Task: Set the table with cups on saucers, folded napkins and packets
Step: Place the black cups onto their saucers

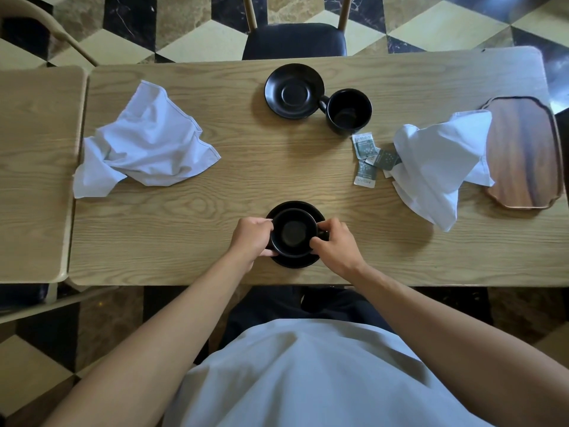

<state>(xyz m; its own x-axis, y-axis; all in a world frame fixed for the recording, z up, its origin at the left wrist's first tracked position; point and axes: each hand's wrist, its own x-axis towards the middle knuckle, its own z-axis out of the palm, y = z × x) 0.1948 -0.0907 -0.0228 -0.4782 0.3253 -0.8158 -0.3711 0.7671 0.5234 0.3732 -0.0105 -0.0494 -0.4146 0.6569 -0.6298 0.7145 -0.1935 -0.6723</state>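
Observation:
A black cup (294, 232) stands on a black saucer (295, 262) near the table's front edge. My left hand (251, 237) curls round the cup's left side. My right hand (334, 243) pinches the cup's right side, where its handle sits. At the far side lies an empty black saucer (294, 91), and a second black cup (348, 111) stands on the table just to its right. One crumpled white napkin (144, 141) lies at the left, another (440, 164) at the right. Several green-and-white packets (368, 158) lie scattered beside the right napkin, partly under it.
A wooden tray (526, 155) sits at the table's right end, with the right napkin overlapping its edge. A second wooden table (34, 174) adjoins on the left. A dark-seated chair (294, 40) stands at the far side.

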